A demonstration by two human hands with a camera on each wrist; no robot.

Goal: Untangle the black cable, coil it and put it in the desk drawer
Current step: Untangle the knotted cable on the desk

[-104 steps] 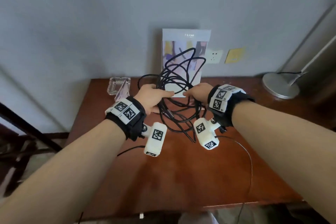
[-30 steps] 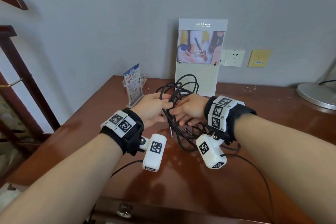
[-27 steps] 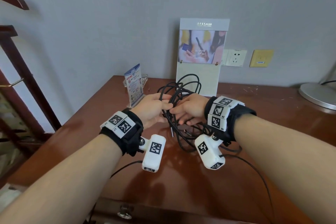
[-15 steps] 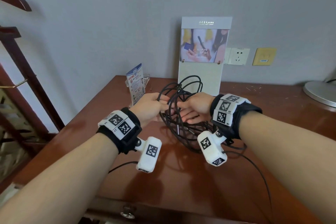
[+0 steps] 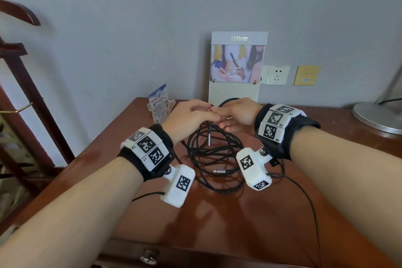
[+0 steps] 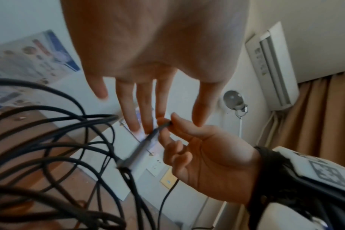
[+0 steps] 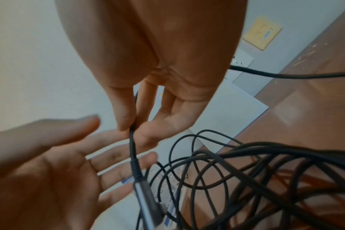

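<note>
A glossy reddish-brown wooden desk [image 5: 217,220] is set against a plain grey wall [image 5: 130,28]. A loosely tangled black cable [image 5: 208,154] is spread over the desk top between the two wrists, with one silver plug [image 5: 219,171] lying flat. The cable is pinched near its other silver plug [image 6: 136,155] by thumb and forefinger of the right hand [image 5: 237,113], so that this plug hangs free. The left hand [image 5: 191,117] is held with fingers straight and spread, gripping nothing. A closed drawer with a metal knob [image 5: 149,260] is seen at the desk's front edge. A tall white display card [image 5: 236,67], a small leaflet stand [image 5: 159,104], a white wall socket [image 5: 278,75], a yellow wall plate [image 5: 306,75] and a round metal lamp base [image 5: 378,116] are noted at the rear.
</note>
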